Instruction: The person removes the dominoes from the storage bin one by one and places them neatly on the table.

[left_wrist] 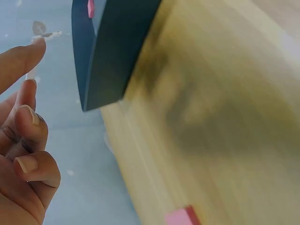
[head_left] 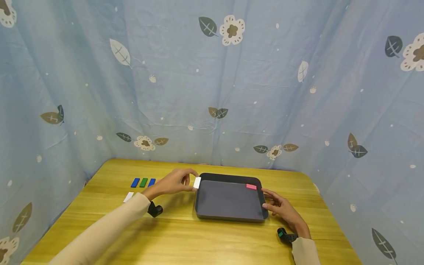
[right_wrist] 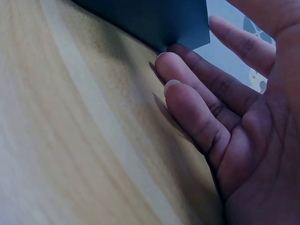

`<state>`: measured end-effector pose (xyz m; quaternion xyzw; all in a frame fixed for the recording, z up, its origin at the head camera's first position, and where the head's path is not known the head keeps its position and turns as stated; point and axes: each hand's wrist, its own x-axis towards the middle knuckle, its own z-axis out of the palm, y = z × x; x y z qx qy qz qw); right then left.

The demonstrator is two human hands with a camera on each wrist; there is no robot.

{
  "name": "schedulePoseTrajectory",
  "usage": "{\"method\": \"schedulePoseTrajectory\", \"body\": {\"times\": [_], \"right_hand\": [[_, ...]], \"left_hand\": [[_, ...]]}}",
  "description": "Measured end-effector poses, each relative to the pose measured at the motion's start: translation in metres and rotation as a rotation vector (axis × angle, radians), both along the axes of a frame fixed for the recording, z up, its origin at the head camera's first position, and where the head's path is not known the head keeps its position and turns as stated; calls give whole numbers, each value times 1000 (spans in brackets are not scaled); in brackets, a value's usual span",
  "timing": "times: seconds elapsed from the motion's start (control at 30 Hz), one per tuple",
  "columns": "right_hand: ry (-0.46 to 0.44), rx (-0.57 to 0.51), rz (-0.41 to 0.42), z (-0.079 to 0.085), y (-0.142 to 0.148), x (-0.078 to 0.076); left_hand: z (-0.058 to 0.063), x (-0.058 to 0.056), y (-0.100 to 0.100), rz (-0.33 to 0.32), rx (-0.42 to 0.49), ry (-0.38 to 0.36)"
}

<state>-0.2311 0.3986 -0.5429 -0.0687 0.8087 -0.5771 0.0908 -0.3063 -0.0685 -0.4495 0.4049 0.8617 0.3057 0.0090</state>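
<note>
In the head view my left hand (head_left: 173, 182) pinches a white rectangular block (head_left: 197, 183) between thumb and fingers, at the left rim of a dark grey tray (head_left: 228, 219). A pink block (head_left: 251, 186) lies inside the tray by the far right corner. My right hand (head_left: 281, 208) is at the tray's right side, fingertips against its wall and thumb by the rim. Seen from the right wrist, the fingers (right_wrist: 192, 112) stretch loosely toward the tray wall (right_wrist: 154, 21). From the left wrist, the white block is hardly visible past the fingers (left_wrist: 35, 124).
Left of the tray lie a blue block (head_left: 135, 182), a green block (head_left: 143, 182), another blue block (head_left: 151, 182) and a white block (head_left: 128, 197). A pink block (left_wrist: 180, 217) is mostly behind my left hand in the head view. A patterned curtain (head_left: 212, 92) borders the wooden table (head_left: 185, 243).
</note>
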Motion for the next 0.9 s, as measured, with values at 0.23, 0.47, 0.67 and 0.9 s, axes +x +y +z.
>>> {"method": "schedulePoseTrajectory", "body": {"times": [0.23, 0.47, 0.67, 0.9], "right_hand": [[3, 4, 13, -2, 0, 0], [42, 16, 52, 0, 1, 1], [37, 11, 55, -1, 2, 0], [52, 9, 61, -1, 2, 1]], "left_hand": [[-11, 10, -25, 44, -19, -19], [-22, 15, -49, 84, -28, -9], [-28, 21, -68, 128, -36, -18], [-35, 26, -88, 156, -23, -40]]}}
